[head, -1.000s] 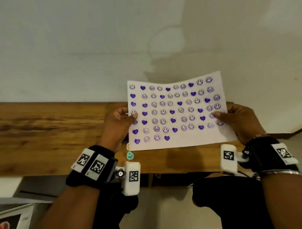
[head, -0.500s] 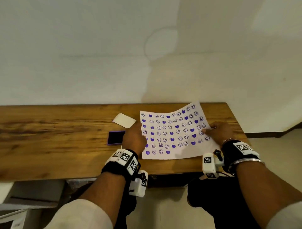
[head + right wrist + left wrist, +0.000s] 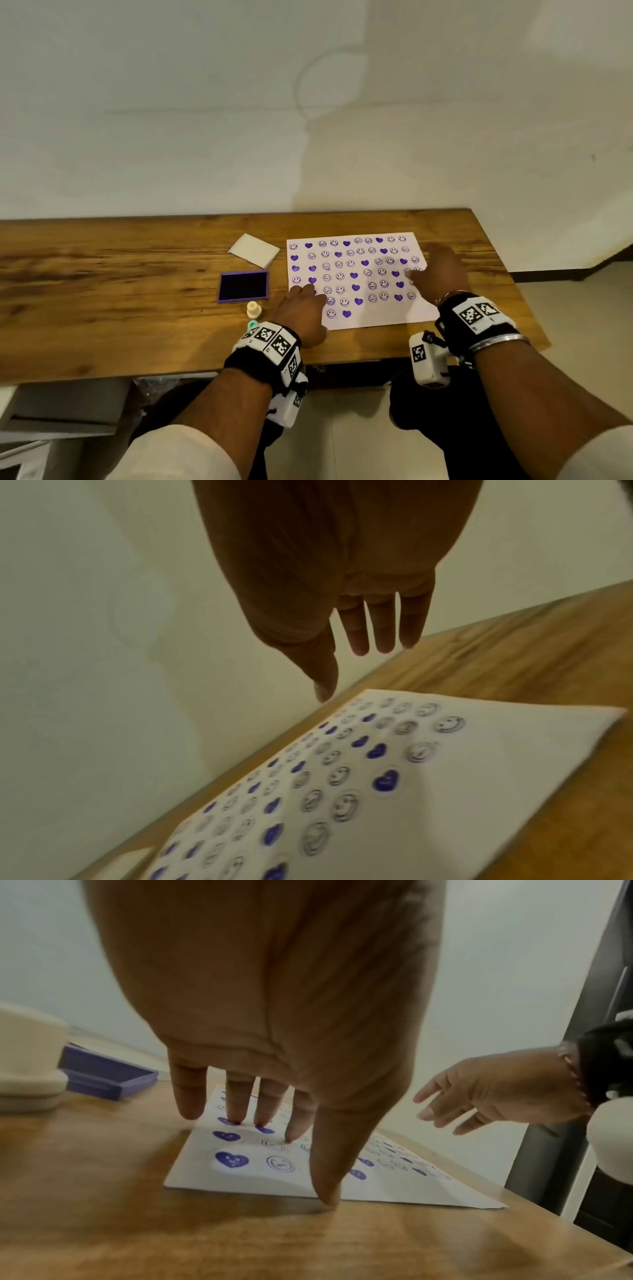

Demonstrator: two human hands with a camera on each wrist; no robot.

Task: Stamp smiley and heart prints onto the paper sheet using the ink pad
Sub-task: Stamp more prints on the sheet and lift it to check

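Observation:
The white paper sheet [image 3: 356,281] lies flat on the wooden table [image 3: 102,308], covered in rows of purple smiley and heart prints. My left hand [image 3: 303,298] presses the sheet's near left part with straight fingers [image 3: 236,1115], while its thumb touches the table. My right hand [image 3: 430,272] hovers open over the sheet's right edge, its fingers [image 3: 383,631] straight and holding nothing. The open purple ink pad [image 3: 243,286] sits left of the sheet. A cream stamp [image 3: 253,309] and a teal stamp [image 3: 252,324] stand just below the pad, beside my left wrist.
The ink pad's pale lid [image 3: 254,250] lies behind the pad near the sheet's far left corner. A plain wall rises behind the table. The table's right end [image 3: 513,291] is close to my right hand. Wood stretches bare to the left.
Both hands held the sheet up, then lowered it flat onto the table. My right hand has let go and lifted off. My left hand now presses the sheet down.

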